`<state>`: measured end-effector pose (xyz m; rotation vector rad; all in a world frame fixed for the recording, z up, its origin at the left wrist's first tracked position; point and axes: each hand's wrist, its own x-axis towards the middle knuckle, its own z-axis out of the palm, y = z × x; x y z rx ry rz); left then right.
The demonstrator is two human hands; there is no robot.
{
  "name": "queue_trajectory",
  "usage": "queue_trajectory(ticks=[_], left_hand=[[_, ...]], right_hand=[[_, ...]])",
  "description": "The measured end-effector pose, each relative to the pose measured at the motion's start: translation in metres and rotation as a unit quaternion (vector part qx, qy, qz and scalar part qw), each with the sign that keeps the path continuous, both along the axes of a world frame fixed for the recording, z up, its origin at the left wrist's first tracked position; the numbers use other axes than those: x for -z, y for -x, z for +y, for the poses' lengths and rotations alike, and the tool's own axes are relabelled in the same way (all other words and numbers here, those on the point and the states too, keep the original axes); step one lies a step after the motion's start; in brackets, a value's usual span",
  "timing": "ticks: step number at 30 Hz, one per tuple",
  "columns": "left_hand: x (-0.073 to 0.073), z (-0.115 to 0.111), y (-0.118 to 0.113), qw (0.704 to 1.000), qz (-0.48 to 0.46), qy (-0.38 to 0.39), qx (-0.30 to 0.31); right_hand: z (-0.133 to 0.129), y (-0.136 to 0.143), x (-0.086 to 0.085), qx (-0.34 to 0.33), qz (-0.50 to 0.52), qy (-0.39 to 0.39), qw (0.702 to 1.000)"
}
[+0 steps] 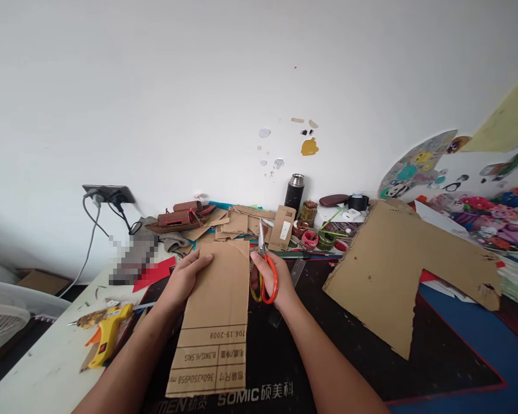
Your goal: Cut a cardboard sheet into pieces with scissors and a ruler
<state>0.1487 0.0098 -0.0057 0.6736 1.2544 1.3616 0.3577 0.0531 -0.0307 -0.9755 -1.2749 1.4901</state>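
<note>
My left hand [189, 275] grips the left edge of a long piece of cardboard [218, 293], thumb on top and fingers beneath. Printed text and lines run across the near end of this piece. In my right hand [276, 276] is a pair of scissors [269, 282] with red-orange and yellow handles. Their blades point up and away from me, just beyond the cardboard's right edge, and look nearly closed. Parts of my right fingers are hidden behind the handles.
A large cut cardboard sheet [380, 282] lies at right on the black mat [336, 356]. At left are a yellow glue gun [107, 336] and a red strip [155, 275]. Cardboard scraps [235, 221], a black flask [294, 192] and paint jars [309, 238] line the wall.
</note>
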Motion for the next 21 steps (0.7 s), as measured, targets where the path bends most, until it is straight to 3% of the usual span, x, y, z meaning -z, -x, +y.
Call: queue_trajectory(ticks=[5,21], left_hand=[[-0.0008,0.0015,-0.0001,1.000,-0.014,0.024,0.014],[0.0008,0.0016,-0.0024,0.997,-0.045,0.060,-0.012]], right_hand=[[0.0042,-0.0027,0.0002,0.034,0.056,0.044,0.997],[0.0004,0.0065,0.0090,-0.061,0.136,0.101,0.984]])
